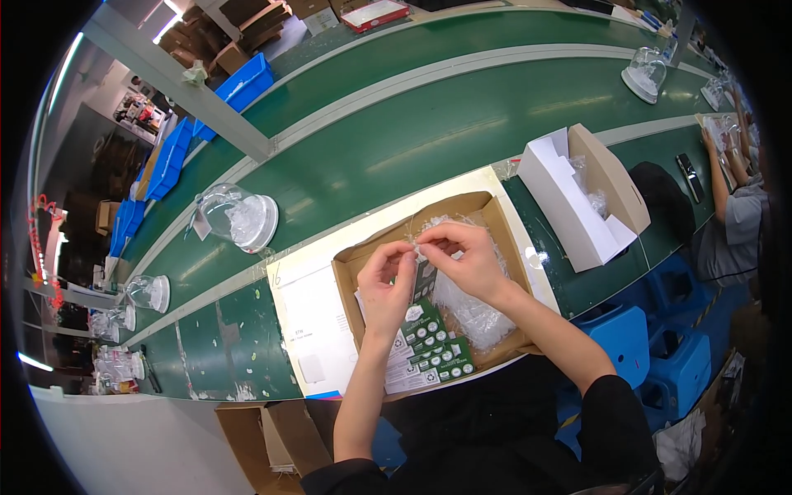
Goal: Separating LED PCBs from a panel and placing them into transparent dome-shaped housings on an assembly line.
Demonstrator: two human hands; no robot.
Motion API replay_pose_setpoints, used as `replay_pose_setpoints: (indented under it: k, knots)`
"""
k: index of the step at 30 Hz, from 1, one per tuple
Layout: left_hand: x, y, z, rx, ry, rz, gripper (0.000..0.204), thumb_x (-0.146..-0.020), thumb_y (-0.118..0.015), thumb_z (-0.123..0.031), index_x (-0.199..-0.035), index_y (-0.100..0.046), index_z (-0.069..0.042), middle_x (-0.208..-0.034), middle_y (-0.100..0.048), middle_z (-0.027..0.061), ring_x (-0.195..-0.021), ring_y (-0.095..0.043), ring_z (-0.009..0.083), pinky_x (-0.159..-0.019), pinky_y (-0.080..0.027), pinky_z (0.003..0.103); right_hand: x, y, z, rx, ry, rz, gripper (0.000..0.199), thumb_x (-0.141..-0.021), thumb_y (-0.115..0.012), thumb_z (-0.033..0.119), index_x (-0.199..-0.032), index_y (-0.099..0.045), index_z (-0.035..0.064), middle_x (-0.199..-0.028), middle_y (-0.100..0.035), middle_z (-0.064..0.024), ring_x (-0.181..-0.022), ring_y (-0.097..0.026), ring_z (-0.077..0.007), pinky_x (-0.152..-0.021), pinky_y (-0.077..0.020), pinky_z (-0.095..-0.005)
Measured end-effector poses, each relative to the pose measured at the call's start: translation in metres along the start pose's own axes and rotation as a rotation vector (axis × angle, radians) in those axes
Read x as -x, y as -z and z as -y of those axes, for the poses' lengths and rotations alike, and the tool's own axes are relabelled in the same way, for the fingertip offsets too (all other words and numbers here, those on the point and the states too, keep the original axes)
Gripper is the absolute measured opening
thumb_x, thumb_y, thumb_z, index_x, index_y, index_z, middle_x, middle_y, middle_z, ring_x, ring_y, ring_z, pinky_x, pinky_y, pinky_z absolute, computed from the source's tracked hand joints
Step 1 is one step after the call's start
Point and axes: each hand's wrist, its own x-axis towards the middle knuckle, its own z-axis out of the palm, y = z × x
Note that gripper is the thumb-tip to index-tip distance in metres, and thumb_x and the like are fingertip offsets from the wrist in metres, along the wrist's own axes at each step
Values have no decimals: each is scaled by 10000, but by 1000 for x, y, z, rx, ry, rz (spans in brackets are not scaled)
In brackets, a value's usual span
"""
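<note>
Both of my hands meet over a shallow cardboard box [513,247], fingertips pinched together. My left hand [386,280] and my right hand [466,257] are closed on a thin, clear string, too fine to see well. A green printed tag [424,282] hangs just below the fingertips, partly hidden; whether the string runs through it I cannot tell. Inside the box, more green and white tags [441,351] lie in overlapping piles near the front left. A heap of clear plastic strings [480,318] in crinkled film fills the right side.
Beneath the box lies a white cardboard sheet [305,330] on the green bench. An open white carton [561,202] stands at right. Clear domes on white bases, one [247,219] nearby, sit along the green conveyor [396,132]. Blue stools [619,342] and another person [734,223] are at right.
</note>
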Motion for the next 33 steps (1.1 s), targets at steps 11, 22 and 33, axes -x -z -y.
replay_pose_setpoints:
  k: [11,22,33]
  knots:
    - [0,1,8,-38,-45,-16,171,-912,-620,-22,-1078,-601,15,-922,-655,47,-825,-628,82,-720,-508,202,2,-1,-2,143,104,20,104,-837,-683,35,-935,-686,-2,-828,-672,-46,-683,-616,-78,-605,-495,-212]
    - [0,-2,14,-5,-102,42,201,-902,-613,1,-1100,-588,16,-925,-647,41,-819,-617,67,-681,-492,196,2,-2,1,92,63,29,64,-811,-658,7,-872,-645,-5,-781,-646,-31,-648,-589,-61,-556,-460,-191]
    - [6,-1,19,-84,-75,27,164,-911,-611,-13,-1073,-601,7,-888,-667,27,-786,-621,55,-675,-500,197,5,-3,-2,186,-9,97,59,-816,-643,16,-867,-638,-14,-751,-641,-24,-654,-596,-58,-578,-477,-196]
